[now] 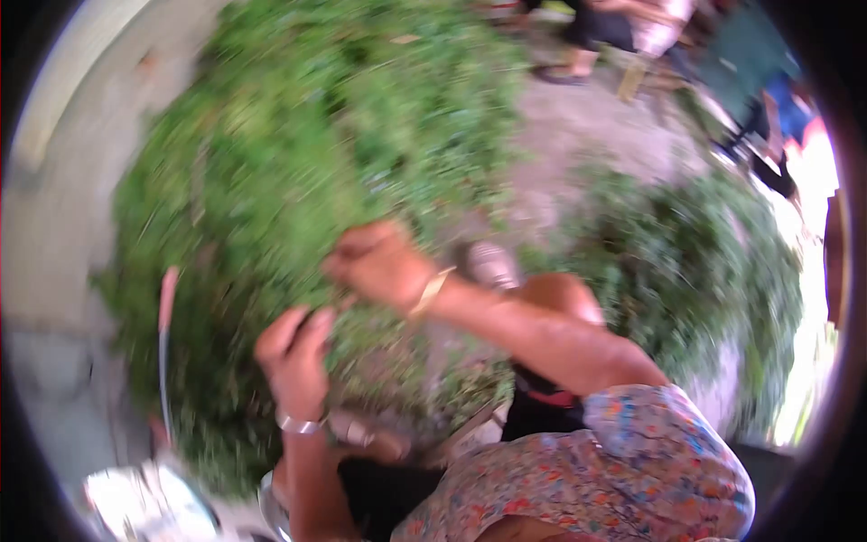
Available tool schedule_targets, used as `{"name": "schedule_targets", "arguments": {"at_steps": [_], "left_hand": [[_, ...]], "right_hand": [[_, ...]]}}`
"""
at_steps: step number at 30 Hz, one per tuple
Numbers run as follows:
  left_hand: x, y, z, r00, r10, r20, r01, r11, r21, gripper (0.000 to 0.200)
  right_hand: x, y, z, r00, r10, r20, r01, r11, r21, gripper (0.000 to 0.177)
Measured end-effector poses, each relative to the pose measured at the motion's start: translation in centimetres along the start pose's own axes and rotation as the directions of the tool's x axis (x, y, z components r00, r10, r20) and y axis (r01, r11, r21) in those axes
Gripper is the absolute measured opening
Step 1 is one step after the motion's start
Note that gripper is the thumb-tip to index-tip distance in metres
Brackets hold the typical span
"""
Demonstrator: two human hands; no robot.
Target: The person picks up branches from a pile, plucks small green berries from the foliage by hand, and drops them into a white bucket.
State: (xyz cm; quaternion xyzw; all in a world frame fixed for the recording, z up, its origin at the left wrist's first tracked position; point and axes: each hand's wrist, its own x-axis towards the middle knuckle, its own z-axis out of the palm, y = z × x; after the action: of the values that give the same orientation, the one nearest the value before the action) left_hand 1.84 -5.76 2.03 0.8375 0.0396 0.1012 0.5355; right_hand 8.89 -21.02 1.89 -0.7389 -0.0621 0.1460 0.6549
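My left hand [296, 359], with a silver bangle at the wrist, is raised over the near edge of a large heap of green cut plants [271, 172]. Its thumb and fingers are bent together, and a small dark spot shows between them, too blurred to name. My right hand [381, 264], wearing a gold bangle, hovers a little farther out and to the right. Motion smears it, but its fingers look curled in; anything they hold is hidden. A gap separates the two hands.
A thin tool with a pink handle [168, 303] lies along the heap's left side. Another plant pile [686, 262] is at right. My shoe [493, 264] stands between the piles. Other people [623, 27] sit at the upper right. A pale wall ledge [72, 199] runs down the left.
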Motion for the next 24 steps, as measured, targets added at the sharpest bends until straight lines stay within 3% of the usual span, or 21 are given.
{"name": "schedule_targets", "arguments": {"at_steps": [1,2,5,7,9,10,12,16,18,20,22,24], "left_hand": [[0.4,0.2,-0.3,0.996,-0.027,0.079,0.03,0.999,-0.039,0.017],[0.6,-0.8,-0.7,0.987,0.055,0.153,-0.047,0.997,-0.057,0.012],[0.4,-0.4,-2.3,0.971,-0.125,0.204,0.191,0.92,-0.342,0.013],[0.4,-0.8,-3.2,0.963,-0.152,0.223,0.242,0.854,-0.46,0.012],[0.4,-1.1,-3.5,0.957,-0.196,0.215,0.29,0.57,-0.769,0.014],[0.5,-1.1,-3.8,0.958,-0.196,0.208,0.283,0.565,-0.775,0.014],[0.5,-1.3,-4.5,0.945,-0.171,0.28,0.326,0.391,-0.861,0.012],[0.3,-1.9,-5.0,0.949,-0.123,0.291,0.313,0.489,-0.814,0.014],[0.5,-1.6,-5.0,0.972,-0.144,0.185,0.234,0.639,-0.733,0.014],[0.8,-1.5,-5.0,0.968,-0.2,0.149,0.246,0.672,-0.699,0.012],[0.9,-1.4,-4.9,0.939,-0.267,0.218,0.338,0.833,-0.439,0.013],[0.9,-2.2,-4.3,0.92,-0.293,0.259,0.381,0.821,-0.425,0.015]], "right_hand": [[0.1,0.1,0.0,0.998,-0.056,-0.012,0.055,0.996,-0.065,0.017],[-0.2,-0.3,0.2,0.994,0.102,-0.027,-0.095,0.977,0.19,0.016],[1.1,0.6,-0.7,0.98,0.159,-0.118,-0.084,0.874,0.478,0.012],[2.1,1.1,-1.8,0.977,0.126,-0.172,-0.017,0.851,0.525,0.012],[2.2,0.6,-1.8,0.976,0.11,-0.189,0.016,0.826,0.564,0.012],[2.0,0.3,-1.6,0.975,0.12,-0.188,0.012,0.814,0.581,0.013],[1.9,0.2,-1.4,0.975,0.132,-0.176,-0.001,0.804,0.595,0.014],[1.9,0.4,-0.5,0.99,0.088,-0.107,-0.015,0.839,0.545,0.015],[1.8,0.3,0.0,0.998,0.039,-0.058,-0.007,0.885,0.466,0.015],[1.4,0.1,0.5,0.999,0.031,-0.033,-0.014,0.901,0.433,0.015],[1.3,0.3,0.6,0.998,-0.022,0.061,-0.003,0.926,0.378,0.015],[1.1,0.1,0.8,0.996,-0.027,0.087,-0.005,0.935,0.355,0.015]]}}
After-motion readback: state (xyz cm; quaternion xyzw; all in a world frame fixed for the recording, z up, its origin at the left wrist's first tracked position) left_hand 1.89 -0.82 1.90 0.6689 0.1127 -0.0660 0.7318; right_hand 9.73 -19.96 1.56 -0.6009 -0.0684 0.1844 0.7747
